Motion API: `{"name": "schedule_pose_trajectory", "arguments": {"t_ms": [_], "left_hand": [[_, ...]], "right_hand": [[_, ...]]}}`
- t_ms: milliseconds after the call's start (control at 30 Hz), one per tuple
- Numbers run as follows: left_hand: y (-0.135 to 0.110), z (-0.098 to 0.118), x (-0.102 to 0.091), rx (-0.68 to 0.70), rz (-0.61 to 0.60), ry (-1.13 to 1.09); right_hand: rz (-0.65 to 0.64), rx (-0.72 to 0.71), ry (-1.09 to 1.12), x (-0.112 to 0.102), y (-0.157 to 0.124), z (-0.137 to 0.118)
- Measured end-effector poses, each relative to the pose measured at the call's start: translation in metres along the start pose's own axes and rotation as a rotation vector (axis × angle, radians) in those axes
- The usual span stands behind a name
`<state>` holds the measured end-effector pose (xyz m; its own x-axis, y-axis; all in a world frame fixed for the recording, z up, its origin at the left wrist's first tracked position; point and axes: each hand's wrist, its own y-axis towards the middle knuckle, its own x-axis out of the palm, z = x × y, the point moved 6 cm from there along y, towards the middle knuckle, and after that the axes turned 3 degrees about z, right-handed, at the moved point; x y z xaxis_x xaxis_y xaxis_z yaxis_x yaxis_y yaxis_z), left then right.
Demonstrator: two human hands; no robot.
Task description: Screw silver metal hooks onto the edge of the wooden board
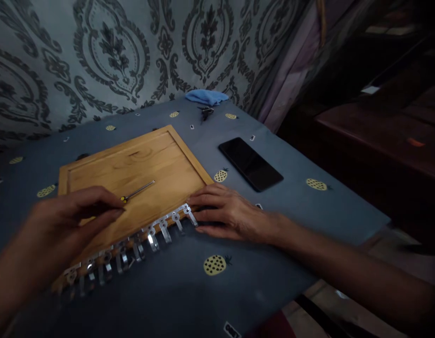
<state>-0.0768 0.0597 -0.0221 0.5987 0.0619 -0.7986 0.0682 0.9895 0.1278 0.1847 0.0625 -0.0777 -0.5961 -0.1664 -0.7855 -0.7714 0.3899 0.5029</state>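
Observation:
A framed wooden board [147, 162] lies on the table, with a metal hook rail [163, 223] along its near edge. Over the board's left part, my left hand [76, 225] has thumb and index finger pinched together; whatever is between the tips is too small to make out. Just beyond those fingertips a screwdriver [140, 190] rests on the board, its yellow and black handle partly hidden behind the hand. My right hand [227, 211] is closed around the rail's right end at the board's near right corner. Its fingertips touch both rail and board.
A black phone [250, 163] lies right of the board. Farther back are a small dark object [205, 111], perhaps keys, and a blue cloth [206, 96] by the patterned curtain [164, 51]. The pineapple-print tablecloth [273, 277] ends at the right in an edge.

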Motion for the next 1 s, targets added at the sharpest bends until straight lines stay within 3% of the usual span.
{"name": "schedule_pose_trajectory", "arguments": {"t_ms": [100,167,433,700,1000], "left_hand": [[0.017,0.035,0.027,0.181,-0.113,0.017],[0.025,0.047,0.043,0.266,-0.184,0.07],[0.041,0.051,0.085,0.313,-0.361,0.143],[0.041,0.055,0.089,0.28,-0.424,0.11],[0.037,0.031,0.091,0.158,-0.532,-0.074]], "right_hand": [[-0.008,-0.004,-0.005,0.0,0.0,-0.001],[-0.006,-0.009,-0.01,0.0,0.0,-0.001],[0.017,-0.008,-0.018,-0.001,-0.001,0.0],[0.003,0.007,-0.025,-0.002,-0.001,-0.002],[-0.003,0.022,-0.011,-0.004,-0.001,-0.002]]}}
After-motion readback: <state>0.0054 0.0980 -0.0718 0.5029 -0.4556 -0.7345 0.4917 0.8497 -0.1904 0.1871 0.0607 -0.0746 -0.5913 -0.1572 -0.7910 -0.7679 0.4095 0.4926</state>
